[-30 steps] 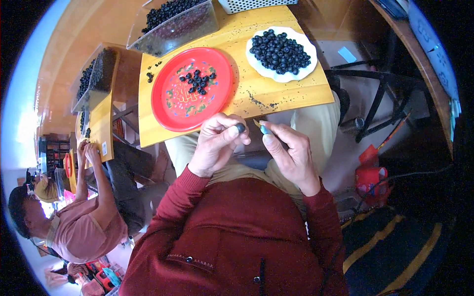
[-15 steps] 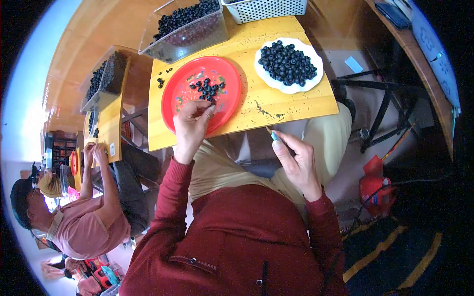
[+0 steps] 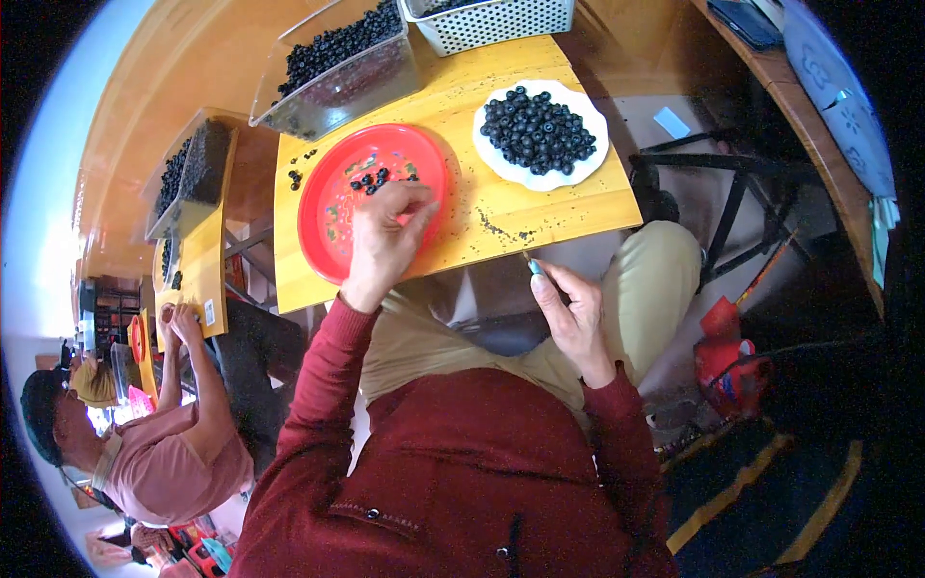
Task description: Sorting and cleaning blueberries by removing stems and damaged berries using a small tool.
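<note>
My left hand [image 3: 390, 231] is over the near right part of a red plate [image 3: 318, 231], its fingers curled toward the thumb. Whatever lies between the fingertips is hidden. Just beyond the knuckles, several loose blueberries [image 3: 370, 181] rest on the plate's patterned middle. In front of the table's near edge, my right hand [image 3: 576, 313] grips a small pointed tool [image 3: 536, 268] with a teal handle, its thin tip directed at the table. To the right of the red plate, a white scalloped plate [image 3: 599, 130] bears a heap of blueberries [image 3: 540, 130].
On the yellow tabletop [image 3: 462, 82] are dark crumbs and a few stray berries. A clear bin [image 3: 356, 91] of blueberries and a white perforated basket [image 3: 501, 27] stand at its far side. At left, a co-worker [image 3: 159, 424] sits by another small table. A red bag [image 3: 727, 361] lies right.
My left hand has come up slightly from the berries and now covers some of them. My right hand keeps hold of the tool. The whole view has shifted a little.
</note>
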Motion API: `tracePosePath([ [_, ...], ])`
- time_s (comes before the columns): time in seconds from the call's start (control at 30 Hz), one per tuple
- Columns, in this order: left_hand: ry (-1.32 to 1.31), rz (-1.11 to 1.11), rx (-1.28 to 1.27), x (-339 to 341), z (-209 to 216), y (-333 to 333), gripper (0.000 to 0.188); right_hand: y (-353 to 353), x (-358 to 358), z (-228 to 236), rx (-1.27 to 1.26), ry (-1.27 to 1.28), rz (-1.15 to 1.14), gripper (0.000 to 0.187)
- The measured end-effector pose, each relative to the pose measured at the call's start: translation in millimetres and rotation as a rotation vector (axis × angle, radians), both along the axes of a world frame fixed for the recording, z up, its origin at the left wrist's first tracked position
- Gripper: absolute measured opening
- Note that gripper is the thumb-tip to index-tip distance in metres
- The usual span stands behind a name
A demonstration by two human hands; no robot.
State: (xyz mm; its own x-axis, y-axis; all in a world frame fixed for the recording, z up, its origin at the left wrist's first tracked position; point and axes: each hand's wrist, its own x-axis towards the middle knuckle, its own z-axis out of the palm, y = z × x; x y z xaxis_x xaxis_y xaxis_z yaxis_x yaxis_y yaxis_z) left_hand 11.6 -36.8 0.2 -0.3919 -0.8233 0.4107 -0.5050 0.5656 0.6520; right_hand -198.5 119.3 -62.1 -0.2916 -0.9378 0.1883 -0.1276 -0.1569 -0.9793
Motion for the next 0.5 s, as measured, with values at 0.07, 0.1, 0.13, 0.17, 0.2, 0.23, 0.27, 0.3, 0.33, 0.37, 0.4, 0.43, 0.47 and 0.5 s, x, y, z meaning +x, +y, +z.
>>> tracePosePath([
  [0.07,-0.066,-0.105,-0.073,-21,4,-2,0.014,0,-5,-8,0.031,-0.008,-0.023,0.031],
  [0.1,-0.097,-0.137,-0.048,-30,5,-3,0.016,1,-8,-12,0.063,-0.021,-0.038,0.031],
  [0.13,-0.097,-0.144,-0.050,-42,6,-6,0.016,3,-11,-14,0.062,-0.021,-0.045,0.031],
  [0.17,-0.132,-0.221,-0.128,-54,7,-9,0.016,5,-14,-16,0.105,-0.018,-0.047,0.031],
  [0.2,-0.166,-0.301,-0.208,-66,8,-12,0.017,7,-17,-18,0.147,-0.014,-0.051,0.031],
  [0.23,-0.180,-0.355,-0.199,-75,8,-14,0.021,9,-18,-19,0.145,-0.014,-0.060,0.031],
  [0.27,-0.179,-0.364,-0.202,-84,7,-16,0.021,11,-18,-20,0.139,-0.044,-0.081,0.031],
  [0.3,-0.239,-0.381,-0.222,-91,5,-17,0.023,13,-18,-21,0.133,-0.076,-0.104,0.032],
  [0.33,-0.299,-0.399,-0.244,-97,4,-19,0.025,15,-19,-22,0.132,-0.078,-0.114,0.032],
  [0.37,-0.326,-0.421,-0.257,-102,3,-21,0.026,17,-21,-23,0.126,-0.073,-0.119,0.032],
  [0.4,-0.329,-0.429,-0.259,-104,2,-22,0.026,18,-21,-23,0.120,-0.071,-0.121,0.033],
  [0.43,-0.371,-0.420,-0.250,-105,2,-22,0.027,18,-21,-23,0.087,-0.085,-0.127,0.032],
  [0.47,-0.412,-0.410,-0.241,-106,2,-23,0.028,19,-22,-23,0.085,-0.089,-0.133,0.032],
  [0.5,-0.415,-0.415,-0.242,-107,0,-24,0.028,19,-22,-23,0.074,-0.078,-0.140,0.032],
])
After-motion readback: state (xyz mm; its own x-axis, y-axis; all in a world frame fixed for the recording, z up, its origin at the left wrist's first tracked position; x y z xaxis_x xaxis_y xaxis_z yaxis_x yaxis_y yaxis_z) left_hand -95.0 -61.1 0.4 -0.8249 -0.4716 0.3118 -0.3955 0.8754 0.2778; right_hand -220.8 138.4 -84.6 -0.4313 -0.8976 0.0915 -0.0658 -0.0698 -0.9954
